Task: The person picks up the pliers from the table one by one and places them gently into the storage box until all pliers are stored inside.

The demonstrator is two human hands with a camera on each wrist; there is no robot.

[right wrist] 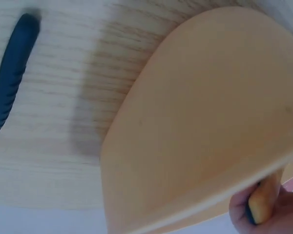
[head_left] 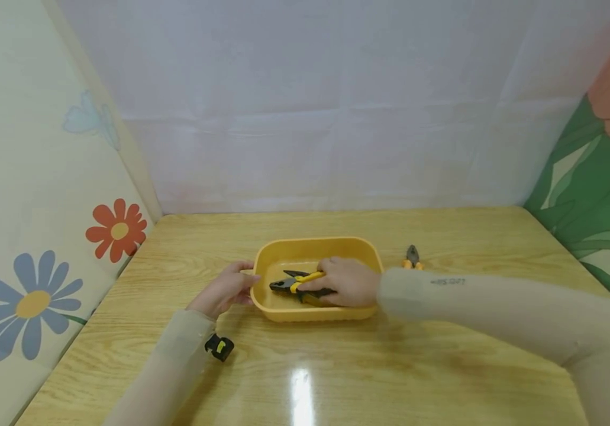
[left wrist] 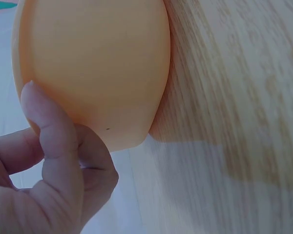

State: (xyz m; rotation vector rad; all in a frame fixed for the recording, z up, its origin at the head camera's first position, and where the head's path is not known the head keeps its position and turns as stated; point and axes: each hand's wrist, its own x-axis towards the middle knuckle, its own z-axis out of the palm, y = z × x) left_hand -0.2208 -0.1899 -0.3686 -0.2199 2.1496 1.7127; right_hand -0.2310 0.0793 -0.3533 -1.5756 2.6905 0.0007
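A yellow plastic bin (head_left: 315, 315) stands on the wooden table. My left hand (head_left: 227, 289) holds its left end, with the thumb (left wrist: 53, 126) at the rim and a finger beyond it. Inside the bin, my right hand (head_left: 346, 281) grips pliers (head_left: 309, 276) by a yellow and black handle (right wrist: 264, 201). Dark pliers jaws point left out of the grip, above the bin's floor. More than one tool seems to lie under that hand; the fingers and bin wall hide how many.
Another pair of pliers (head_left: 413, 255) lies right of the bin, partly behind my right sleeve; its dark handle (right wrist: 12, 73) shows in the right wrist view. A small black object with a yellow patch (head_left: 220, 347) sits beside my left sleeve. A white cloth backdrop (head_left: 336, 148) rises behind the table.
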